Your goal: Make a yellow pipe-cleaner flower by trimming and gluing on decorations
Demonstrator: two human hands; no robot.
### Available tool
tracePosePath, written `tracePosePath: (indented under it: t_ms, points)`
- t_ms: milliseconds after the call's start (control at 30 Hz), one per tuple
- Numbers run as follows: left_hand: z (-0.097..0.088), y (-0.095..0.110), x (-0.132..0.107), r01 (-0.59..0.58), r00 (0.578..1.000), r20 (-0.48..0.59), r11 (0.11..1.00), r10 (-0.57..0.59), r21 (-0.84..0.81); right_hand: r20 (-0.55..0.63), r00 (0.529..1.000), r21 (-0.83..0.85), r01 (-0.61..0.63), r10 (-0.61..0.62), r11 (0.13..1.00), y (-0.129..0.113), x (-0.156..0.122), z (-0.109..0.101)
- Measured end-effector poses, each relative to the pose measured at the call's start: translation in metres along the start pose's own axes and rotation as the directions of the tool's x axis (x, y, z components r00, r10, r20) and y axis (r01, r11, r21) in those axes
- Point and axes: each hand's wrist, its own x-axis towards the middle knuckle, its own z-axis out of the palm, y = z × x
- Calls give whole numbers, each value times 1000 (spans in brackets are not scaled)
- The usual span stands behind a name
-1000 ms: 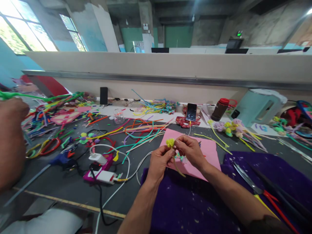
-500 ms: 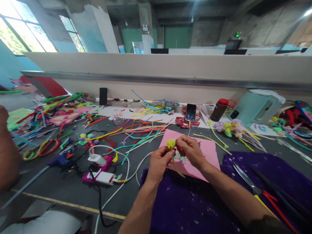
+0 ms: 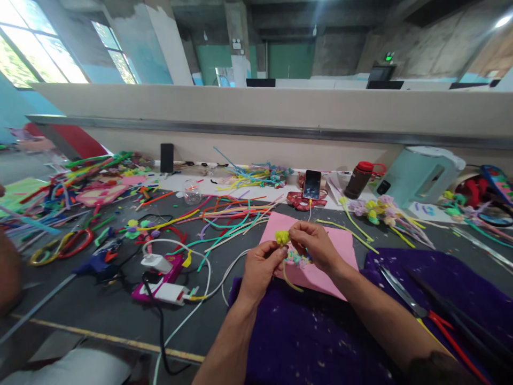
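Observation:
A small yellow pipe-cleaner flower (image 3: 281, 237) is held up between my two hands, its thin stem curving down below. My left hand (image 3: 260, 263) pinches it at the base with thumb and fingers. My right hand (image 3: 312, 243) is closed at the flower's right edge, the fingertips pressed on its petals. Under the hands lies a pink sheet (image 3: 340, 248) with small coloured scraps on it. A dark purple cloth (image 3: 296, 331) covers the table edge in front of me.
Scissors with red handles (image 3: 436, 318) lie on the cloth at right. Farther back are pipe-cleaner flowers (image 3: 379, 208), a phone (image 3: 312, 184), a bottle (image 3: 358, 180) and a kettle (image 3: 420, 174). Leftward sit a power strip (image 3: 168, 275), a glue gun (image 3: 100, 262) and another person's arm (image 3: 8, 267).
Both hands stay at the flower with almost no shift. The view has turned slightly, and the other person's arm at the left edge has moved further out of view.

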Motion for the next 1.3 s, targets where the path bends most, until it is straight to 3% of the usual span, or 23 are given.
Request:
tracePosePath:
  t_ms: [367, 833, 1100, 1300]
  points:
    - [-2, 0, 4, 100, 992, 93, 984, -87, -146, -19, 1000, -6, 9, -9, 1000, 3, 3, -4]
    - [-2, -2, 5, 77, 996, 56, 985, -69, -156, 15, 1000, 15, 3, -3, 1000, 3, 1, -1]
    - [-2, -3, 4, 61, 997, 56, 988, -54, -139, -15, 1000, -52, 7, -8, 999, 5, -1, 3]
    - [-2, -3, 4, 49, 999, 23, 992, -47, -116, -43, 992, -195, 110, -120, 975, 7, -2, 4]
